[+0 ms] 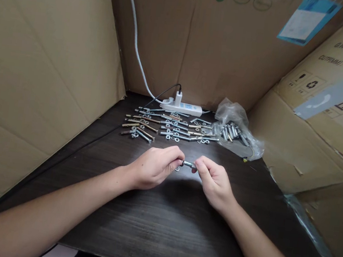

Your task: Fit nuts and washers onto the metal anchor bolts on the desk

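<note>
My left hand [154, 167] and my right hand [213, 181] meet over the middle of a dark wooden table [153, 222]. Between their pinched fingertips is a short silver bolt [189, 164], held level, each hand gripping one end. A small washer or nut [177, 169] lies on the table just below the left fingertips. Beyond the hands, several bolts, sleeves, washers and nuts [171, 126] lie sorted in rows.
A clear plastic bag [236, 130] with several bolts lies at the back right. A white power strip [185, 107] with a white cable and a plugged charger sits against the back. Cardboard walls [41, 66] enclose the table on the left, back and right.
</note>
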`<state>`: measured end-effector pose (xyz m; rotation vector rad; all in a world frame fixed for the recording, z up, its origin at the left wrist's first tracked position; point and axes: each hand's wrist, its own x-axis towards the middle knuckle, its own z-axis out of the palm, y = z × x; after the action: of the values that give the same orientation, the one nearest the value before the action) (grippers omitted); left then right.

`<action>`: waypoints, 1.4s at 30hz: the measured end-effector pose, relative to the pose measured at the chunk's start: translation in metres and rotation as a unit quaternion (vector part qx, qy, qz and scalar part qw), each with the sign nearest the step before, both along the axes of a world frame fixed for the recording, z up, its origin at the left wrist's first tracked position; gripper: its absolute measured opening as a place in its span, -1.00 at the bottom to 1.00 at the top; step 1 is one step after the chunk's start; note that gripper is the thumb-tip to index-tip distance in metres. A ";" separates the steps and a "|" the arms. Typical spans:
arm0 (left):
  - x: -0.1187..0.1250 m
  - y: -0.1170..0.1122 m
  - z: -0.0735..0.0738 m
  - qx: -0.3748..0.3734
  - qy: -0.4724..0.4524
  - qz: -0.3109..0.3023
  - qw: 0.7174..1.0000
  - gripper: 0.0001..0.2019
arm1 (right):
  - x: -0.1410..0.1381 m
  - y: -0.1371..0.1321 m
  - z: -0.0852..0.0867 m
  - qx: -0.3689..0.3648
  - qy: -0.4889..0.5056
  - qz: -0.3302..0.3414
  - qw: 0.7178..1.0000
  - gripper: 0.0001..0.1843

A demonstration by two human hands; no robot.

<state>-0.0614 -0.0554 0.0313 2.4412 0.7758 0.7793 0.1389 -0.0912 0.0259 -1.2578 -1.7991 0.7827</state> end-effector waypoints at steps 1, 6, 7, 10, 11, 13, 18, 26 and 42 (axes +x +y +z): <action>0.000 0.000 0.000 0.002 -0.004 -0.003 1.000 -0.83 | 0.000 -0.001 0.001 0.005 -0.001 0.004 1.000 -0.64; 0.000 -0.002 -0.001 0.011 -0.023 -0.015 1.000 -0.83 | 0.001 -0.006 0.003 0.022 0.001 0.010 1.000 -0.74; 0.000 -0.002 0.000 0.011 -0.024 -0.017 1.000 -0.84 | 0.001 -0.006 0.003 0.027 -0.001 0.006 1.000 -0.75; 0.000 -0.002 0.001 0.010 -0.021 -0.019 1.000 -0.84 | 0.000 -0.007 0.003 0.043 -0.007 -0.002 0.999 -0.79; -0.001 -0.002 0.001 0.009 -0.020 -0.019 1.000 -0.83 | -0.001 -0.007 0.003 0.048 -0.008 -0.004 0.999 -0.80; -0.001 -0.002 0.001 0.005 -0.015 -0.021 1.000 -0.82 | -0.002 -0.007 0.004 0.060 -0.012 -0.008 0.998 -0.81; 0.000 -0.002 0.000 -0.007 -0.001 -0.021 1.000 -0.81 | -0.004 -0.009 0.005 0.080 -0.018 -0.013 0.997 -0.84; 0.001 -0.003 0.003 -0.010 0.008 -0.006 1.000 -0.83 | -0.005 -0.010 0.004 0.071 -0.015 -0.021 0.997 -0.82; 0.003 -0.001 0.002 -0.010 0.080 -0.008 0.997 -0.86 | -0.009 -0.004 -0.005 -0.036 0.022 0.040 0.998 -0.75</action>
<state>-0.0588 -0.0560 0.0334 2.5108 0.8161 0.5718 0.1297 -0.0957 0.0207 -1.2120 -1.8081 0.9204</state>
